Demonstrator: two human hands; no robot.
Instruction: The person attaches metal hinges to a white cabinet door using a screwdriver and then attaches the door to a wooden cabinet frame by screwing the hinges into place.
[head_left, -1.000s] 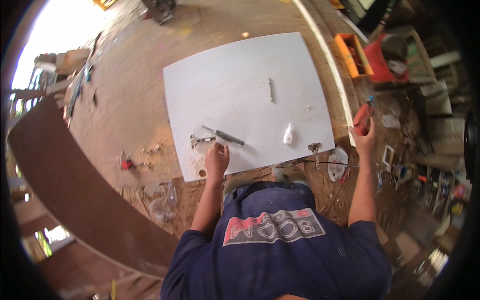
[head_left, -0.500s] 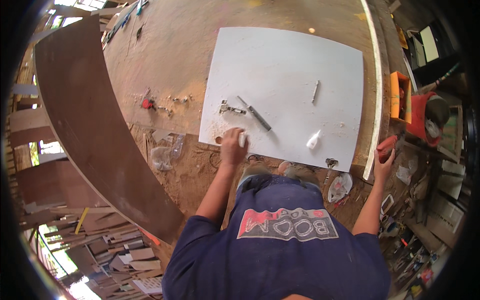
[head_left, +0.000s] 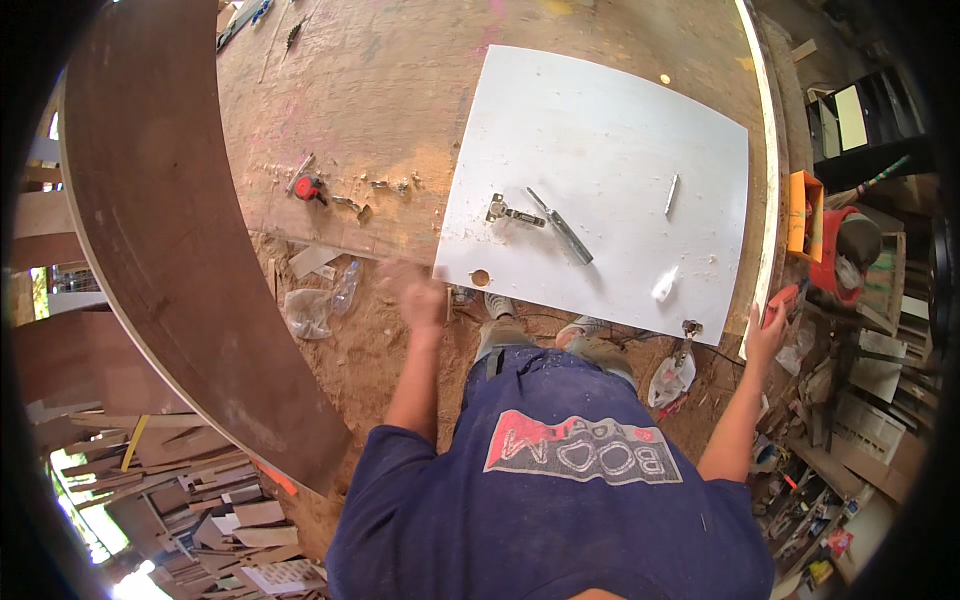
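A white panel (head_left: 600,130) lies on the wooden worktable, with a round hole (head_left: 480,278) close to its near left corner. My left hand (head_left: 415,295), smeared by motion, is just off that corner; its fingers cannot be made out. At the right edge of the table, my right hand (head_left: 768,328) grips a red tool (head_left: 782,303), partly hidden by the fingers. On the panel are a metal cabinet hinge (head_left: 512,213), a dark-handled screwdriver (head_left: 566,232), a thin pen-like rod (head_left: 672,195) and a small white squeeze bottle (head_left: 664,285). Another hinge (head_left: 691,328) sits at the near right corner.
A long brown board (head_left: 165,230) stands at the left. A red round tool (head_left: 308,188) and metal hardware (head_left: 390,184) lie on the worktable (head_left: 330,110). An orange box (head_left: 804,190) and a red bucket (head_left: 825,262) are at the right. Plastic bags (head_left: 308,310) lie on the dusty floor.
My left hand has moved left off the panel, uncovering the round hole. My right hand keeps its grip on the red tool. The view has shifted slightly.
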